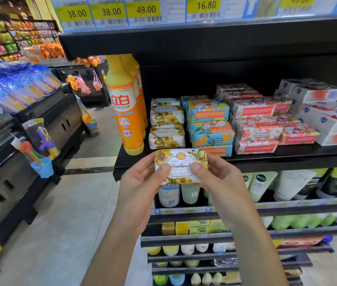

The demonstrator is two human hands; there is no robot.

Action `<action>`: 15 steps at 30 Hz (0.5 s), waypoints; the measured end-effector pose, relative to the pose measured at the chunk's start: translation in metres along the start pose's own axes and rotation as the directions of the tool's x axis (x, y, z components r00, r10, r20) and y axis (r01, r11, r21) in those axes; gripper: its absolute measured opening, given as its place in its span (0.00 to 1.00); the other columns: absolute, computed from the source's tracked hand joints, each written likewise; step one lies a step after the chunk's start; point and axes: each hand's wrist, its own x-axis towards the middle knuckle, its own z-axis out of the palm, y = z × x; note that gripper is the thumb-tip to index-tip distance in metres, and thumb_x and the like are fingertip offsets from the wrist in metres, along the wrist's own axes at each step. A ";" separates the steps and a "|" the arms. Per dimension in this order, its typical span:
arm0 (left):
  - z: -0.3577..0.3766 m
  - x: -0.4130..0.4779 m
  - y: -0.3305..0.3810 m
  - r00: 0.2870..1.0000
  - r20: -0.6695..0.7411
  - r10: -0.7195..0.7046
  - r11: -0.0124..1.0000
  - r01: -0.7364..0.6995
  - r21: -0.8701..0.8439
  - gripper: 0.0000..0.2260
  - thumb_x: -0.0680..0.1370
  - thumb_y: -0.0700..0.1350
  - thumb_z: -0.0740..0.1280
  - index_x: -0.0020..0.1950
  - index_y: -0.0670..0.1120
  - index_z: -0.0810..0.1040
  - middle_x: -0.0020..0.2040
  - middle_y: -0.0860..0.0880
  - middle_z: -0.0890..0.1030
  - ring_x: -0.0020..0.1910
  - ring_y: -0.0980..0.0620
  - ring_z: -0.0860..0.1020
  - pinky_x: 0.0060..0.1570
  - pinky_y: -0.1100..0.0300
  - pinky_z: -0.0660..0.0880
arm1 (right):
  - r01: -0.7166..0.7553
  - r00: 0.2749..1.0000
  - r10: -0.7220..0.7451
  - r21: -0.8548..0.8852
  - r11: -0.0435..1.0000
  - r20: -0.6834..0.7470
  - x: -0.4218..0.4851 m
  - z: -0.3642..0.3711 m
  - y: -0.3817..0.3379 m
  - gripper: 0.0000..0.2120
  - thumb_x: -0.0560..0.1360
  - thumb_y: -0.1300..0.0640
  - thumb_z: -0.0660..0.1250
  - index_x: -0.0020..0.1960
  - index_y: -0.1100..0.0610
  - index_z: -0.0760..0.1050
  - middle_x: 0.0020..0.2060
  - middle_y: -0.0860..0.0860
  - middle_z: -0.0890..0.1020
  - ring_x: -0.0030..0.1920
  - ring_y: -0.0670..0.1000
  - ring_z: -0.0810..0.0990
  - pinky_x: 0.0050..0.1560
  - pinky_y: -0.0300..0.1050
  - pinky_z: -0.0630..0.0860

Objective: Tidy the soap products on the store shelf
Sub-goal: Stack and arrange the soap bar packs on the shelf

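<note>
Both hands are holding one yellow flower soap (181,162) in the air, just in front of the shelf's (297,156) front edge and near its left end, and the soap is not touching the shelf. The left hand (142,178) is gripping the soap's left end, with the thumb lying on the label and the fingers curling round behind. The right hand (215,174) is gripping the right end the same way. The label is facing the person and sitting almost level. Right behind the soap, a pile of the same yellow soaps (167,122) is standing at the left end of the shelf. The pile is sitting just beside the tall orange bottle (127,112), with the blue soap boxes (210,124) just on its right. It is looking like this soap is going home to that yellow pile. To do that well, the hands should be lifting the soap a little higher than the pile and holding it flat. They should be moving it straight back between the bottle and the blue boxes, so nothing is getting bumped. The soap should be landing softly on top, with its edges lining up with the soaps under it and its front side showing at the front edge. The fingers should be letting go only when the soap is lying flat and not rocking, or the pile could be tipping over
</note>
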 end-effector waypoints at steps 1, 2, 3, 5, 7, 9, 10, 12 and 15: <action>0.000 0.000 -0.001 1.000 0.003 -0.004 1.000 0.004 -0.004 0.23 0.75 0.42 0.72 0.70 0.43 0.77 0.61 0.45 0.85 0.62 0.46 0.83 0.60 0.51 0.81 | -0.006 1.000 0.006 0.009 1.000 -0.001 -0.001 0.000 0.001 0.24 0.68 0.52 0.77 0.62 0.55 0.81 0.55 0.53 0.87 0.58 0.55 0.85 0.60 0.50 0.80; 0.000 -0.001 -0.002 1.000 0.003 -0.007 1.000 0.007 -0.010 0.24 0.74 0.42 0.72 0.71 0.43 0.76 0.61 0.45 0.85 0.62 0.45 0.83 0.60 0.51 0.81 | -0.010 1.000 0.010 0.016 1.000 -0.005 -0.001 -0.001 0.003 0.24 0.68 0.52 0.77 0.62 0.56 0.81 0.55 0.53 0.87 0.59 0.55 0.85 0.61 0.50 0.79; -0.001 -0.001 -0.002 1.000 0.003 -0.010 1.000 0.010 -0.016 0.25 0.74 0.42 0.72 0.71 0.43 0.76 0.61 0.45 0.85 0.62 0.45 0.83 0.60 0.51 0.81 | -0.010 1.000 0.010 0.022 1.000 -0.007 -0.002 -0.001 0.004 0.24 0.68 0.53 0.77 0.62 0.55 0.81 0.55 0.53 0.87 0.59 0.55 0.84 0.61 0.50 0.79; -0.001 -0.001 -0.003 1.000 0.008 -0.015 1.000 0.015 -0.026 0.26 0.73 0.41 0.72 0.71 0.43 0.76 0.61 0.44 0.85 0.61 0.45 0.83 0.59 0.51 0.81 | 0.000 1.000 0.000 0.029 1.000 -0.005 -0.003 -0.002 0.006 0.23 0.68 0.54 0.77 0.62 0.54 0.81 0.55 0.53 0.87 0.59 0.55 0.84 0.61 0.49 0.79; -0.001 -0.002 -0.004 1.000 0.018 -0.021 0.999 0.022 -0.033 0.26 0.73 0.40 0.72 0.71 0.44 0.76 0.61 0.44 0.85 0.61 0.46 0.83 0.58 0.54 0.82 | 0.021 1.000 -0.021 0.029 0.999 -0.003 -0.005 -0.003 0.007 0.23 0.68 0.55 0.77 0.62 0.54 0.81 0.55 0.53 0.87 0.59 0.54 0.84 0.60 0.47 0.79; -0.001 -0.003 -0.005 0.999 0.026 -0.031 0.999 0.031 -0.030 0.26 0.72 0.40 0.71 0.71 0.45 0.76 0.61 0.45 0.85 0.61 0.46 0.83 0.57 0.56 0.81 | 0.055 0.998 -0.055 0.020 0.998 -0.013 -0.006 -0.003 0.008 0.23 0.67 0.56 0.77 0.62 0.54 0.81 0.54 0.52 0.87 0.57 0.52 0.85 0.57 0.45 0.80; -0.002 -0.003 -0.005 0.999 0.030 -0.038 0.999 0.039 -0.025 0.26 0.73 0.41 0.71 0.71 0.45 0.76 0.62 0.45 0.84 0.62 0.46 0.83 0.58 0.55 0.81 | 0.073 0.997 -0.073 0.013 0.997 -0.015 -0.006 -0.003 0.008 0.23 0.66 0.57 0.77 0.61 0.54 0.81 0.54 0.52 0.87 0.56 0.51 0.85 0.57 0.45 0.80; -0.002 -0.005 -0.004 0.997 0.052 -0.060 0.998 0.061 -0.006 0.25 0.74 0.43 0.71 0.71 0.45 0.76 0.62 0.46 0.84 0.63 0.47 0.82 0.61 0.51 0.79 | 0.110 0.994 -0.110 -0.003 0.994 -0.002 -0.008 -0.005 0.008 0.23 0.67 0.60 0.77 0.61 0.54 0.81 0.54 0.52 0.87 0.57 0.50 0.85 0.56 0.43 0.81; -0.003 -0.006 -0.001 0.990 0.095 -0.103 0.994 0.100 0.031 0.21 0.77 0.50 0.67 0.68 0.43 0.78 0.61 0.45 0.85 0.63 0.48 0.82 0.62 0.50 0.80 | 0.160 0.987 -0.159 -0.034 0.986 0.029 -0.010 -0.008 0.007 0.23 0.68 0.64 0.76 0.62 0.55 0.80 0.55 0.49 0.87 0.57 0.47 0.84 0.55 0.40 0.80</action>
